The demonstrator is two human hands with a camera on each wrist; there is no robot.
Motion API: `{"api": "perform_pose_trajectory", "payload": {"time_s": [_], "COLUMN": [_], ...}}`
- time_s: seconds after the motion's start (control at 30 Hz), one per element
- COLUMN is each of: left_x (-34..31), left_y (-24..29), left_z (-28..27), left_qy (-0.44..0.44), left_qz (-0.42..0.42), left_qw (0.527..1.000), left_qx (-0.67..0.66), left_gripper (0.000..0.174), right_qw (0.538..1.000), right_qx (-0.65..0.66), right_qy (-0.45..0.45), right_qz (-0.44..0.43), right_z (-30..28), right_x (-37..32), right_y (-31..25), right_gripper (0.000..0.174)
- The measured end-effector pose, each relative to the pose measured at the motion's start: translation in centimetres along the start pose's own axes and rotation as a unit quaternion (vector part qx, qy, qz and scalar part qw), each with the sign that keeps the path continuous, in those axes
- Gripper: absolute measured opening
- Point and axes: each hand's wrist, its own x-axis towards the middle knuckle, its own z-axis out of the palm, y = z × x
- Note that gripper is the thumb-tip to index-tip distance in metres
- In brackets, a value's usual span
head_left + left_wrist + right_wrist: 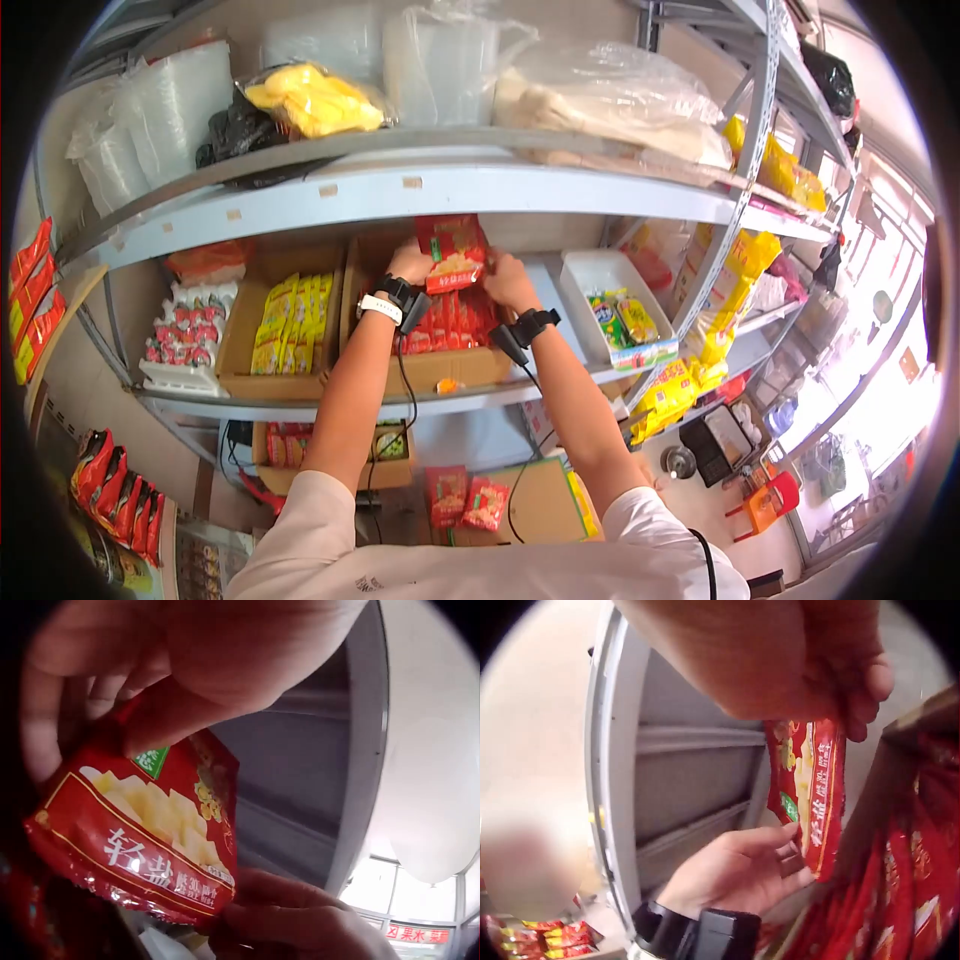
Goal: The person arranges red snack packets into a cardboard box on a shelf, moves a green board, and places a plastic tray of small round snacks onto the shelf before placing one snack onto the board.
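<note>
A red packet (pixel 457 250) with yellow-white pieces printed on it is held up between both hands, above a cardboard box (pixel 468 370) of similar red packets (pixel 450 322). My left hand (pixel 410 263) grips one side of it, the thumb lying over the printed front in the left wrist view. At the opposite side my right hand (pixel 512 284) pinches the packet's edge near a lower corner, as the left wrist view shows. In the right wrist view the packet (pixel 810 791) hangs between the two hands beside the box.
Left of the box stands another carton (pixel 235 384) with yellow packets (pixel 292 325). A white tray (pixel 586 268) holds small bags to the right. The upper shelf edge (pixel 560 193) runs close above the hands. Two red packets (pixel 486 503) lie below.
</note>
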Motion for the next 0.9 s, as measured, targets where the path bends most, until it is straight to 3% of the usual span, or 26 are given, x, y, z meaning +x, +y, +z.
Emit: {"api": "perform_pose_trajectory", "payload": {"time_s": [0.1,0.2,0.27,0.37,0.43,0.47,0.5,0.53,0.57,0.6,0.63,0.67,0.7,0.73,0.9], "left_x": [2.2,6.3,9.7,8.4,6.0,5.5,7.3,8.4,9.1,11.8,11.7,10.2,7.8,8.7,9.2], "left_y": [0.1,-3.5,-7.9,-7.4,-4.4,-4.6,-7.5,-9.1,-10.3,-14.4,-13.2,-10.2,-7.3,-8.7,-7.8], "left_z": [-0.4,1.4,3.4,2.8,1.9,1.6,2.8,3.9,4.1,5.2,4.5,3.0,2.4,3.3,3.0], "left_qy": [0.016,0.003,-0.008,-0.045,-0.039,-0.039,-0.054,-0.010,-0.053,-0.050,-0.117,-0.175,-0.136,-0.083,-0.040], "left_qz": [0.029,0.001,0.017,0.031,0.076,0.094,0.111,0.150,0.124,0.149,0.005,-0.139,-0.060,-0.100,-0.128], "left_qw": [0.986,0.981,0.981,0.997,0.996,0.995,0.992,0.971,0.966,0.943,0.971,0.966,0.986,0.990,0.988], "left_qx": [0.164,0.192,0.192,0.055,0.015,-0.001,-0.008,0.184,0.221,0.292,0.209,0.129,0.076,0.057,0.074], "left_gripper": [0.042,0.043,0.039,0.038,0.042,0.044,0.045,0.041,0.041,0.032,0.027,0.027,0.028,0.028,0.028], "right_qw": [0.997,0.976,0.988,0.985,0.972,0.960,0.975,0.976,0.977,0.973,0.962,0.949,0.950,0.951,0.955], "right_qx": [0.009,-0.166,-0.078,-0.068,-0.145,-0.184,-0.156,-0.150,-0.144,-0.164,-0.207,-0.249,-0.244,-0.237,-0.230], "right_qy": [-0.005,-0.122,-0.106,-0.150,-0.183,-0.209,-0.133,-0.118,-0.103,-0.149,-0.170,-0.186,-0.194,-0.197,-0.188], "right_qz": [-0.077,-0.072,-0.080,-0.052,0.036,0.003,-0.090,-0.103,-0.116,-0.059,-0.054,-0.054,-0.020,0.008,-0.003], "right_z": [3.2,5.7,7.2,8.4,7.1,8.3,9.5,9.5,9.5,7.9,7.8,7.9,7.2,6.5,6.4], "right_x": [4.1,7.5,7.8,8.2,6.4,7.3,7.8,7.1,6.5,6.3,6.4,6.2,5.8,5.6,5.3], "right_y": [2.4,4.3,5.1,5.3,1.1,2.8,4.7,4.9,5.0,2.9,3.0,3.3,2.1,0.9,0.8], "right_gripper": [0.044,0.044,0.045,0.054,0.057,0.056,0.053,0.050,0.047,0.044,0.042,0.039,0.033,0.028,0.032]}}
